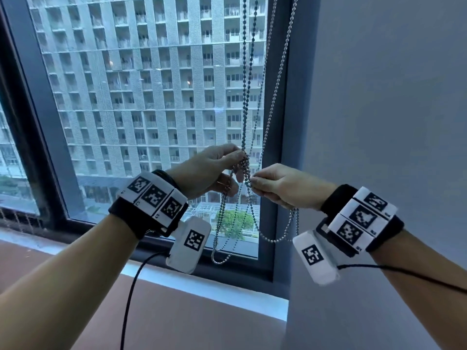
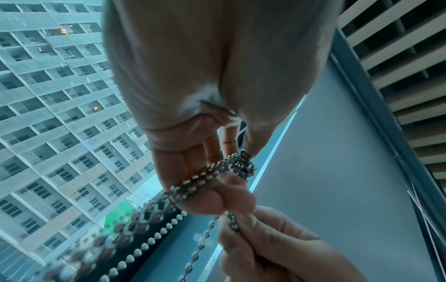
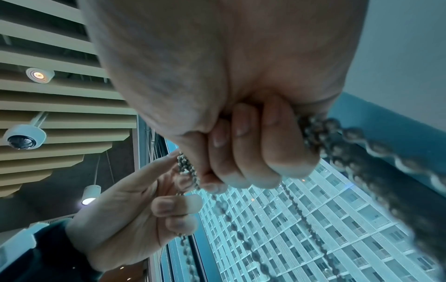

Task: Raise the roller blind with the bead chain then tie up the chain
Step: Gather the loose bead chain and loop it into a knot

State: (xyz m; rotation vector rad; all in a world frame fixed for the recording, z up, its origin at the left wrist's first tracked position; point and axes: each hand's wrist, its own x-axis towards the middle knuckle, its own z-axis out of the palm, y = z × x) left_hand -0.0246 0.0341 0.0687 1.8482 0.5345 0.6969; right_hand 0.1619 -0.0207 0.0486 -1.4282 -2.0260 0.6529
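Chain (image 1: pixel 252 97) strands are hanging down the right edge of the window (image 1: pixel 151 97), beside the dark frame (image 1: pixel 280 122) and the grey wall (image 1: pixel 379 122). You are holding both hands up in front of the glass, close together, with the chain bunched between them. Your left hand (image 1: pixel 214 170) is pinching the bunch between thumb and fingers, and in the left wrist view a wad of beads (image 2: pixel 239 166) is sitting at your fingertips (image 2: pixel 253 147) while more strands are crossing your lower fingers. Your right hand (image 1: pixel 283 185) is gripping the chain too, fingers curled tight around it; the right wrist view is showing beads trailing out past your little finger (image 3: pixel 284 145). Below your hands, loops (image 1: pixel 227 238) of chain are dangling free, one under the left hand and one swinging under the right wrist. Neither loop is touching the sill (image 1: pixel 202 286). Whether a knot is sitting in the bunch, you cannot tell from here. Wrist bands with printed markers are riding on both your forearms.
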